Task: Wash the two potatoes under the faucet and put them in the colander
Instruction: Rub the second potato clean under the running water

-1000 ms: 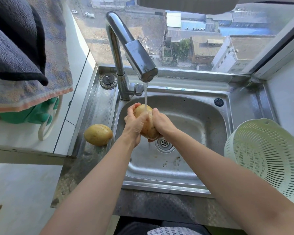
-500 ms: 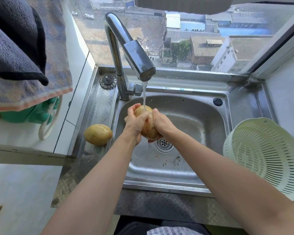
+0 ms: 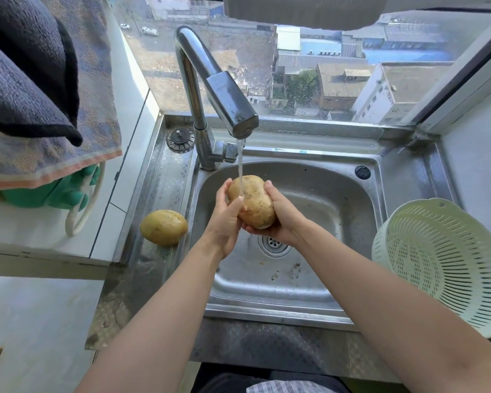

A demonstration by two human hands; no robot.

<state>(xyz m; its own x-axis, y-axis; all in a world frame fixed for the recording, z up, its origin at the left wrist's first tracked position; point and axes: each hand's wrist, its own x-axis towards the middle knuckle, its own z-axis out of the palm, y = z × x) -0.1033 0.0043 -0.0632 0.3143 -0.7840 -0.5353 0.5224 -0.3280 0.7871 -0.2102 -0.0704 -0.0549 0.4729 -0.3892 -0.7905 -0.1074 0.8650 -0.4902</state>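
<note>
I grip one potato (image 3: 254,202) between my left hand (image 3: 224,214) and right hand (image 3: 281,219), under the faucet (image 3: 224,95) stream above the sink (image 3: 338,194). The second potato (image 3: 163,227) lies on the table left of the basin; the colander (image 3: 442,262) sits right.

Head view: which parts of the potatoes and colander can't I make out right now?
All in the head view:
- Underside and flanks of the held potato: covered by the left hand and right hand.
- Underside of the second potato on the counter: faces down, out of sight.
- Right side of the colander: cut off by the frame edge.
</note>
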